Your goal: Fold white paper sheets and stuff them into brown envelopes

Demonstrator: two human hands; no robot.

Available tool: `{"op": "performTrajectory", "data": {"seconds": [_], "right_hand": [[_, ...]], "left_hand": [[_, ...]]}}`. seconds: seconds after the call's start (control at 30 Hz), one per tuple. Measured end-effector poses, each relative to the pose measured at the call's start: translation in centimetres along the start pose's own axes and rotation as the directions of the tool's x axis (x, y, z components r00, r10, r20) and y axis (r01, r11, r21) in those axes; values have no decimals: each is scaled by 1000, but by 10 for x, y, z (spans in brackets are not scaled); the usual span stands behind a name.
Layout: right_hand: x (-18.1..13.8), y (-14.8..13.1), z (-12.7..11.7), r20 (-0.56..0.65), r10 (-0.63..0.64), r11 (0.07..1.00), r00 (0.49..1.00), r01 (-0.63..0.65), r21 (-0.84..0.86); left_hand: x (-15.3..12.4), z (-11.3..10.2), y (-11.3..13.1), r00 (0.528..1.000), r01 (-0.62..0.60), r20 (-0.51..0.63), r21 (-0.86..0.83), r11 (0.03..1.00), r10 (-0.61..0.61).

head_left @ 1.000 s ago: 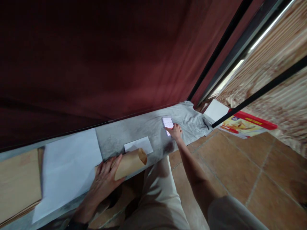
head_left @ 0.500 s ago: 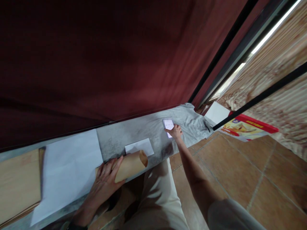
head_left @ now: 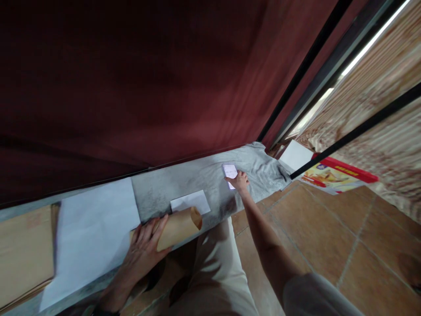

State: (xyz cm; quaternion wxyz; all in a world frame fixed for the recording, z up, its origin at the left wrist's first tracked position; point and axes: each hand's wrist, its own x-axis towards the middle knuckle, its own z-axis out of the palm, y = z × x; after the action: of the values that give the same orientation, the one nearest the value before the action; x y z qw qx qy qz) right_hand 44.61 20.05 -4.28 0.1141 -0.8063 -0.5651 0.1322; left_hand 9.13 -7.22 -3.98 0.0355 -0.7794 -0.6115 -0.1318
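Brown paper sleeve (head_left: 177, 229): from my remote post I saw it lying along the near edge of the grey ledge (head_left: 158, 188), under the left hand (head_left: 146, 243). Its long axis ran out from that palm toward the right and slightly away from the body, its gaping mouth at the far right end. The left fingers lay close together across the top, the thumb bent round the near side, so I read the grip as pinching the paper between them. Just beyond the sleeve, its near part hidden behind it, lay a white slip (head_left: 193, 199).

The right hand (head_left: 239, 180) was well apart from the sleeve, past its mouth and farther along the ledge. Its thumb stretched over the lit phone (head_left: 230, 170), fingers bent at the right side; I couldn't tell whether they gripped it. The left hand was plainly the nearer to the sleeve.
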Motion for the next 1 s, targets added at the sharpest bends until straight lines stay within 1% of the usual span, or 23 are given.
{"op": "performTrajectory", "data": {"seconds": [0.2, 0.27, 0.33, 0.43, 0.47, 0.5, 0.53, 0.57, 0.63, 0.67, 0.7, 0.73, 0.77, 0.83, 0.9, 0.93, 0.97, 1.0], "right_hand": [[-3, -4, -3, 13, 12, 1000, 1000, -12, 0], [-5, -5, -5, 23, 14, 1000, 1000, -15, 11], [-11, -4, -8, 6, -5, 999, 1000, 4, 38], [-27, 1, -13, -117, -96, 989, 988, 108, 101], [-35, 2, -13, -154, -151, 977, 976, 171, 128], [-45, 2, -11, -166, -216, 957, 962, 243, 162], [-57, 2, -8, -143, -291, 927, 946, 315, 205], [-70, 0, -4, -89, -361, 892, 928, 372, 258], [-98, -5, 8, 53, -452, 842, 891, 406, 355], [-112, -9, 15, 131, -491, 827, 861, 414, 380], [-125, -14, 21, 177, -509, 826, 842, 421, 374], [-136, -19, 25, 189, -522, 828, 832, 441, 346], [-144, -24, 29, 186, -520, 837, 833, 454, 307], [-156, -34, 30, 180, -481, 867, 858, 436, 241], [-161, -43, 26, 144, -434, 889, 889, 398, 226], [-163, -47, 22, 117, -433, 882, 894, 394, 259], [-164, -51, 19, 93, -452, 856, 887, 402, 325], [-166, -53, 15, 82, -489, 806, 868, 414, 423]], "left_hand": [[1, -2, 2, 1000, -12, -16, 12, 1000, 12], [1, -6, 5, 1000, -7, -30, 15, 1000, 8], [1, -14, 9, 999, 14, -43, 15, 1000, -14], [-3, -31, 14, 997, 50, -64, 26, 998, -48], [-5, -37, 14, 996, 62, -73, 31, 998, -59], [-8, -42, 13, 994, 76, -81, 34, 997, -73], [-10, -46, 12, 992, 92, -87, 35, 995, -89], [-13, -49, 9, 990, 111, -89, 34, 993, -108], [-18, -51, 4, 986, 149, -84, 32, 988, -146], [-21, -50, 2, 984, 165, -78, 32, 986, -162], [-23, -49, -1, 982, 176, -76, 34, 984, -173], [-25, -47, -2, 980, 186, -76, 37, 982, -183], [-27, -46, -3, 979, 194, -77, 39, 980, -190], [-30, -44, -3, 977, 203, -78, 43, 978, -199], [-32, -43, -2, 977, 207, -60, 48, 977, -204], [-32, -43, -2, 977, 211, -45, 49, 976, -209], [-33, -43, -1, 976, 218, -29, 49, 975, -217], [-33, -43, -1, 974, 226, -12, 50, 973, -225]]}}
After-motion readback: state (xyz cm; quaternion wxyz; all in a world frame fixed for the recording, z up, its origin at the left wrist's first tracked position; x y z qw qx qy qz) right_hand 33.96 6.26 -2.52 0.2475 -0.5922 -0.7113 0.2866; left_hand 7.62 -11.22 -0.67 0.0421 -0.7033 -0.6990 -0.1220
